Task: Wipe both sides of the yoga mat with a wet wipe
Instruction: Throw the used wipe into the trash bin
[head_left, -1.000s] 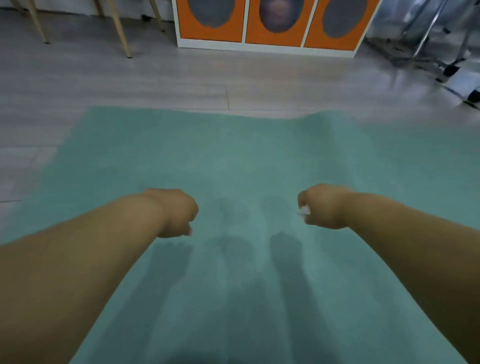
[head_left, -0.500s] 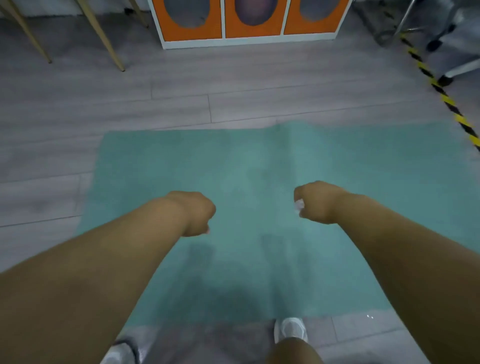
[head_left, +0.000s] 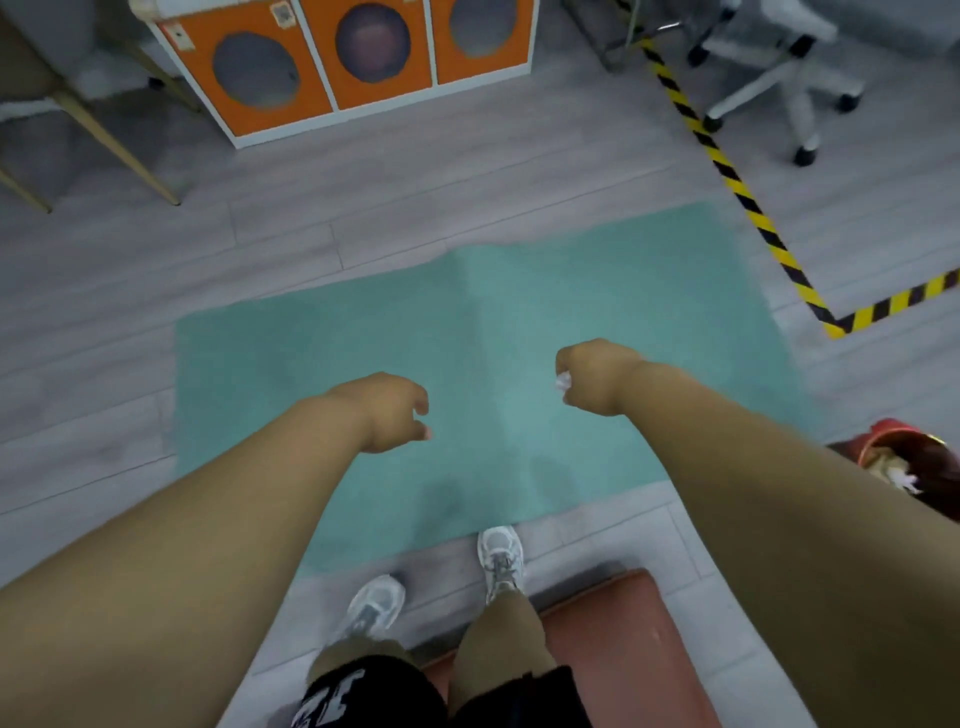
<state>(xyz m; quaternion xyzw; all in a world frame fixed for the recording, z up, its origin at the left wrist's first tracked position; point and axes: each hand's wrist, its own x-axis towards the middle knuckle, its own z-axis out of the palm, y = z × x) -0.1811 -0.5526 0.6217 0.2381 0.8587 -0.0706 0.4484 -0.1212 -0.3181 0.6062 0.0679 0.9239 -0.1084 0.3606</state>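
A teal yoga mat (head_left: 311, 374) lies flat on the grey floor in front of my feet. Both my arms reach out over it, well above its surface. My right hand (head_left: 597, 376) is curled round a small crumpled white wet wipe (head_left: 562, 381), of which only a tip shows at the fingers. My left hand (head_left: 389, 410) hangs over the mat's middle with fingers loosely curled and holds nothing.
An orange cabinet (head_left: 332, 62) with round windows stands beyond the mat. Yellow-black tape (head_left: 727, 176) runs along the floor at right, near an office chair base (head_left: 779, 83). A red bin (head_left: 914, 457) sits at right; a reddish bench (head_left: 623, 634) is behind my shoes (head_left: 498, 556).
The view has risen and pulled back: the mat looks smaller and farther, and my feet, the bench and the bin have come into view. My left hand's fingers have loosened slightly.
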